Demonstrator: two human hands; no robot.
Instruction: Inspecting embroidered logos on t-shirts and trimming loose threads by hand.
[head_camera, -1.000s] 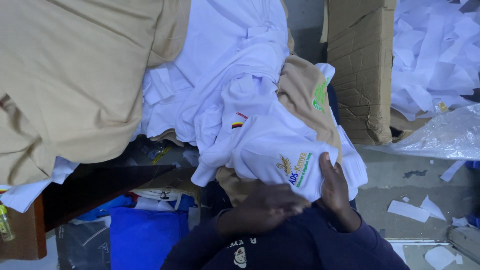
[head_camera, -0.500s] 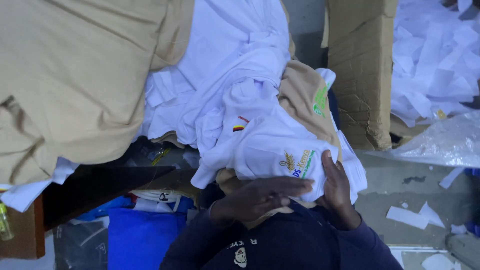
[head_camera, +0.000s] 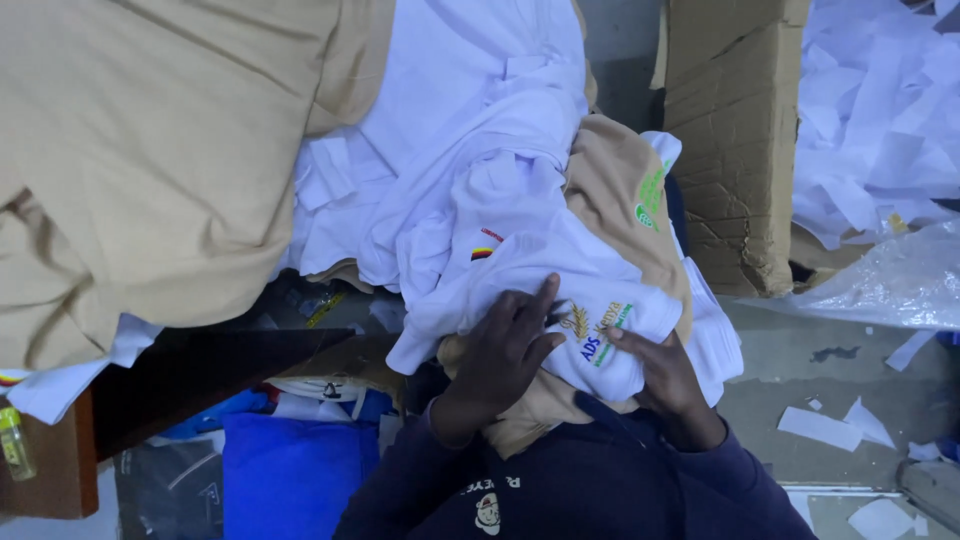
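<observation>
A folded white shirt (head_camera: 560, 270) with a small printed emblem rests on my lap over a beige garment (head_camera: 620, 180). My left hand (head_camera: 503, 352) presses on the shirt's near fold, fingers stretched up across the cloth. My right hand (head_camera: 662, 372) clasps the shirt's lower right edge beside the emblem, thumb on top. Both dark navy sleeves (head_camera: 600, 480) come in from the bottom of the view. More white shirts (head_camera: 460, 110) are heaped just beyond the one I hold.
A large beige cloth pile (head_camera: 150, 150) fills the left. A brown cardboard box (head_camera: 735, 140) stands at the right, with white paper scraps (head_camera: 880, 110) and a clear plastic bag (head_camera: 890, 280) behind it. Blue bags (head_camera: 285, 470) lie lower left; paper bits litter the grey floor (head_camera: 830, 390).
My left hand has slid up from the beige garment onto the white shirt, its fingers now straighter. The right hand has kept its hold on the shirt's edge.
</observation>
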